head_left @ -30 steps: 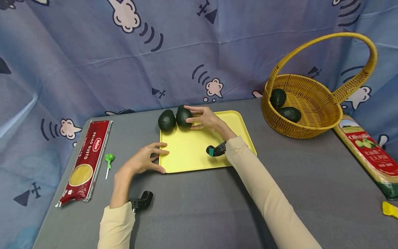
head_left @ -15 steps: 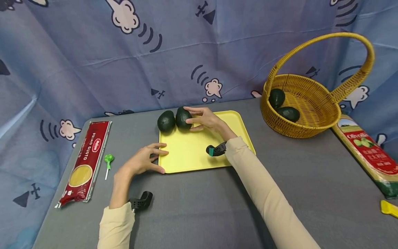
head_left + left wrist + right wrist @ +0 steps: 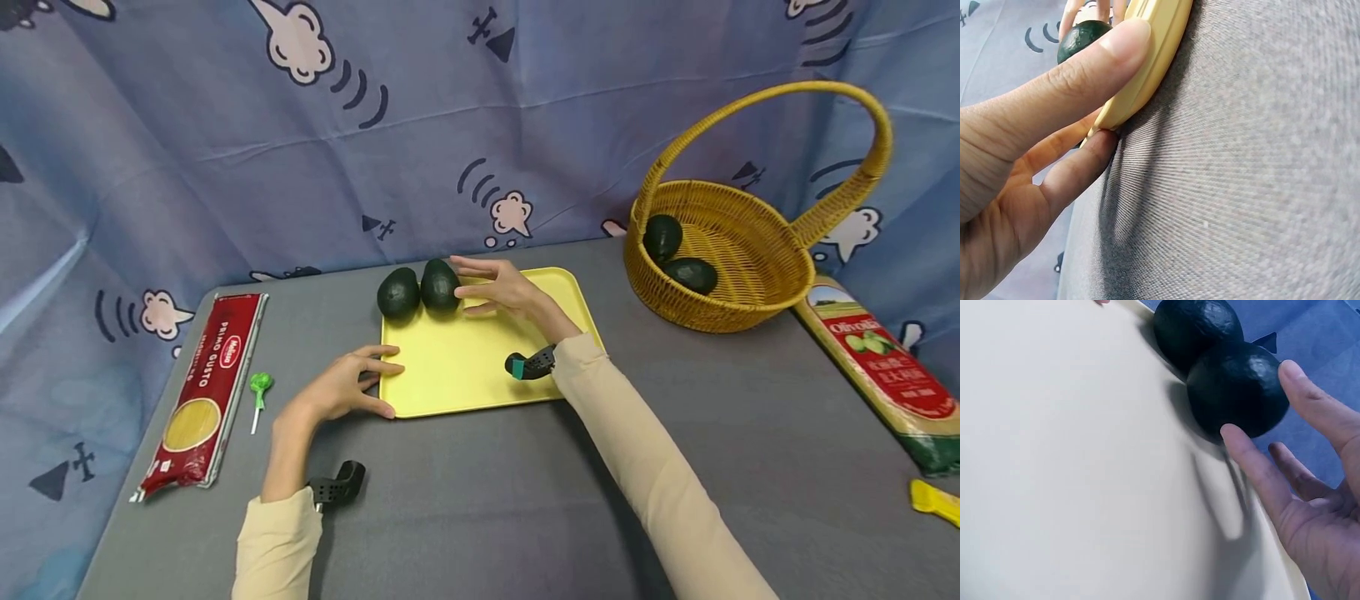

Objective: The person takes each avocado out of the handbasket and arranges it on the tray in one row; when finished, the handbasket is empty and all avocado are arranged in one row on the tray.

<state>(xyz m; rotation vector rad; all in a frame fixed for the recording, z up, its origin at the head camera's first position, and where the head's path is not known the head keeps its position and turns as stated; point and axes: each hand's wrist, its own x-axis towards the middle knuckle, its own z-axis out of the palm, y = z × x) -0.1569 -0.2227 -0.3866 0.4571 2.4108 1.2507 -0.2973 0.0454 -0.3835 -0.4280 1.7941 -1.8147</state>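
Observation:
Two dark green avocados stand side by side at the far left corner of a yellow tray [image 3: 480,367] on the grey table: the left avocado [image 3: 398,294] and the right avocado [image 3: 440,286]. My right hand [image 3: 498,287] is beside the right avocado, fingers spread and fingertips right at its side. In the right wrist view, the thumb and a finger reach toward that avocado [image 3: 1238,390] without curling round it. At the tray's near left corner, my left hand [image 3: 347,385] holds the rim. The left wrist view has its thumb [image 3: 1085,75] over the tray's edge and another finger at the corner.
A wicker basket [image 3: 675,304] with a tall handle stands at the back right, two avocados inside. An Olivoila packet [image 3: 885,367] lies beside it, a yellow object [image 3: 933,502] nearer. At left lie a red pasta packet [image 3: 202,392] and a green lollipop [image 3: 260,383].
My right hand has drawn slightly to the right, its fingers loosening from the right avocado, which stays on the tray. My left hand keeps its place at the tray corner.

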